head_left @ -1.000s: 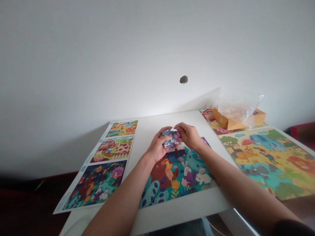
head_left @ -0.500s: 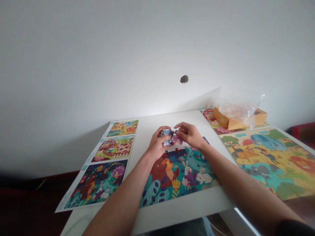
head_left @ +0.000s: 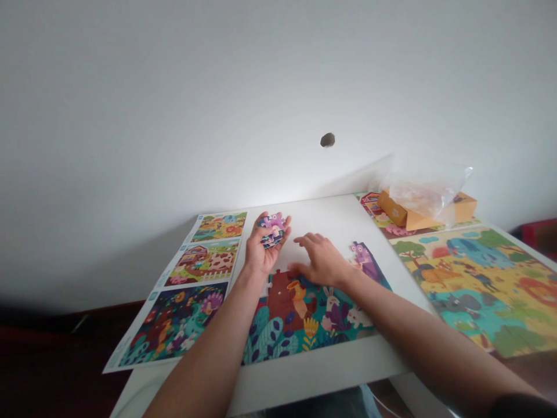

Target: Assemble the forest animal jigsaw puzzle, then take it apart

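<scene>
My left hand (head_left: 261, 247) is closed around a small stack of jigsaw puzzle pieces (head_left: 273, 230), the top one purple and pink. It is raised above the far left corner of a partly assembled jigsaw puzzle (head_left: 282, 313) showing a brown bear, a fox and white rabbits. My right hand (head_left: 322, 258) hovers low over the puzzle's upper edge, fingers stretched and apart, with nothing visible in it. Part of the puzzle lies hidden under that hand and forearm. A purple section (head_left: 365, 258) stands up along the puzzle's right side.
On the left lies a reference sheet (head_left: 150, 316) with three printed pictures. To the right is a finished safari puzzle (head_left: 474, 290). Behind it, an orange box (head_left: 418, 220) with a clear plastic bag (head_left: 429, 186) rests on a farm picture (head_left: 374, 209). A wall (head_left: 261, 116) borders the white table (head_left: 317, 215).
My hands have moved apart. The left has shifted left with the stack, now with a purple piece on top; the right has come down toward the puzzle and opened, uncovering its purple right side.
</scene>
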A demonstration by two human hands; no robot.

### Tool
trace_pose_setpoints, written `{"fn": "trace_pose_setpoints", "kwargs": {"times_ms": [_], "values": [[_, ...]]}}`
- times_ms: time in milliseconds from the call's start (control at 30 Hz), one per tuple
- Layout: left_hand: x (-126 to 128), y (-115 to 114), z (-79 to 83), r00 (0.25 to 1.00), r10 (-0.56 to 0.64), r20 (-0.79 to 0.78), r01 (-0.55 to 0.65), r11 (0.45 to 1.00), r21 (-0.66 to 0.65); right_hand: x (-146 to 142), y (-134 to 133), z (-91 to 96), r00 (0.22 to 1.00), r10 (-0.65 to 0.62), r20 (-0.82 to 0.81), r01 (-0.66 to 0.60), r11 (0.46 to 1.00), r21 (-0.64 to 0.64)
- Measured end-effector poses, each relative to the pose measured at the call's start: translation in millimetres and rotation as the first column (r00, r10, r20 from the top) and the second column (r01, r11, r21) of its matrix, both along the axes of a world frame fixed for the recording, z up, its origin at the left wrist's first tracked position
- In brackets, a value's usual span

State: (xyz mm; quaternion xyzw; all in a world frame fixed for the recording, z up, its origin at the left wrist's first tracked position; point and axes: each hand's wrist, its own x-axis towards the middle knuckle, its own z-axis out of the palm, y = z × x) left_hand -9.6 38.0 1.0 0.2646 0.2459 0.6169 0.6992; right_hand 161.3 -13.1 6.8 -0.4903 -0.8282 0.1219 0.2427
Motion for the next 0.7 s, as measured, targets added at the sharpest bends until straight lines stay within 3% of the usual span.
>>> {"fn": "trace_pose_setpoints", "kwargs": {"times_ms": [100,233,500,600,700], "values": [[-8.4,7.1,-0.8,0.993,0.101,0.055,-0.101,0.995,-0.015,-15.1,-9.6,1.1,0.971,0.165,0.174,-0.155,0.985,-0.07],[-7.2,6.0,0.9,0.994,0.083,0.075,-0.081,0.996,-0.032,-23.6,-10.0,0.7,0.96,0.205,0.188,-0.179,0.973,-0.147],[-1.3,0.7,4.0,0.997,0.07,0.007,-0.07,0.997,-0.02,-23.3,-2.6,-6.9,0.981,0.177,-0.078,-0.191,0.952,-0.239],[-2.9,1.6,4.6,0.997,0.075,-0.003,-0.075,0.997,-0.018,-25.5,-3.6,-7.7,0.953,0.181,-0.243,-0.257,0.909,-0.329],[-7.8,4.1,4.8,0.997,0.07,0.026,-0.07,0.998,0.0,-26.5,-5.0,-9.4,0.906,0.133,-0.402,-0.281,0.899,-0.337]]}}
